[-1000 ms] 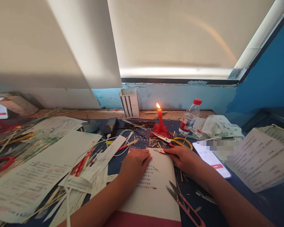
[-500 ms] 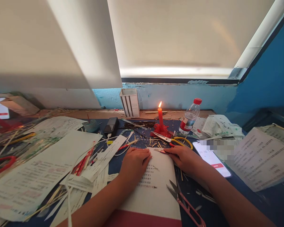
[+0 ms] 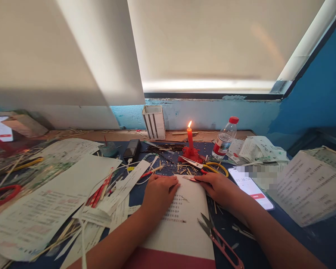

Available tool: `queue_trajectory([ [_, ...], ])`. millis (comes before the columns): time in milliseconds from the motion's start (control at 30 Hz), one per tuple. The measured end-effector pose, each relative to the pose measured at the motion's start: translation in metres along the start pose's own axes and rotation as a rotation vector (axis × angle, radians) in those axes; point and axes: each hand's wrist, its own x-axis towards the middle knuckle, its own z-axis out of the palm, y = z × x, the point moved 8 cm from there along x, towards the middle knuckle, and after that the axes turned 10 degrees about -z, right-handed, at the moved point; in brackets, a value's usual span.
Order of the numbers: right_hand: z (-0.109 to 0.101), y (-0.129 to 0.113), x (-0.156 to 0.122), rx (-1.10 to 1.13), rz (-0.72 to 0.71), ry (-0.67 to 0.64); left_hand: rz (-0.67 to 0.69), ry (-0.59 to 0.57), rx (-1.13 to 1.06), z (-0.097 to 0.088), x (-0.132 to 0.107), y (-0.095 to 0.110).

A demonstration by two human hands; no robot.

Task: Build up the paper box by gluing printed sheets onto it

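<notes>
My left hand [image 3: 159,195] lies curled on the upper left corner of a white printed sheet [image 3: 182,228] with a red lower band. My right hand [image 3: 217,187] rests at the sheet's upper right corner, fingers closed on a small thin strip [image 3: 189,179] at the paper's top edge. Small red thread snips [image 3: 220,241] lie on the sheet's right edge, below my right wrist. A lit red candle [image 3: 189,139] stands just beyond my hands, with yellow-handled scissors [image 3: 205,166] lying in front of it.
A phone [image 3: 250,188] with a lit screen lies right of my right hand. A water bottle [image 3: 225,139], a striped white box [image 3: 154,121], a black charger [image 3: 131,150], loose printed papers [image 3: 50,194] and scattered thin sticks cover the blue table. Red scissors [image 3: 2,191] lie at far left.
Nothing has visibly changed apart from a slight shift of the camera; both hands stay in place on the sheet.
</notes>
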Motion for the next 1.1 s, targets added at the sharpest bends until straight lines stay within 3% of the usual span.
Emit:
queue_trajectory([
  [200, 0.000, -0.001, 0.000, 0.002, 0.007, 0.003, 0.010, -0.027, 0.107, 0.004, 0.004, 0.007],
  [400, -0.002, -0.004, -0.002, 0.024, 0.002, 0.008, 0.010, -0.030, 0.230, -0.008, 0.010, -0.009],
  [633, -0.001, 0.003, -0.003, 0.092, 0.061, 0.029, 0.318, -0.210, 0.180, 0.014, -0.033, 0.005],
  [733, 0.001, 0.001, -0.009, 0.167, 0.100, -0.050, 0.189, -0.135, 0.271, 0.009, -0.031, -0.020],
  [833, 0.007, -0.007, -0.019, 0.258, 0.105, -0.183, 0.007, -0.063, 0.359, -0.010, -0.025, -0.039],
  [933, 0.013, -0.015, -0.027, 0.306, 0.110, -0.294, 0.051, -0.116, 0.359, -0.021, -0.034, -0.011],
  [967, 0.015, -0.015, -0.029, 0.313, 0.112, -0.310, 0.113, -0.180, 0.331, -0.020, -0.041, 0.006],
  [1033, 0.016, -0.014, -0.031, 0.322, 0.114, -0.314, 0.263, -0.422, 0.205, -0.008, -0.062, 0.042],
  [1100, 0.014, -0.009, -0.033, 0.320, 0.118, -0.309, 0.310, -0.553, 0.142, -0.001, -0.077, 0.058],
])
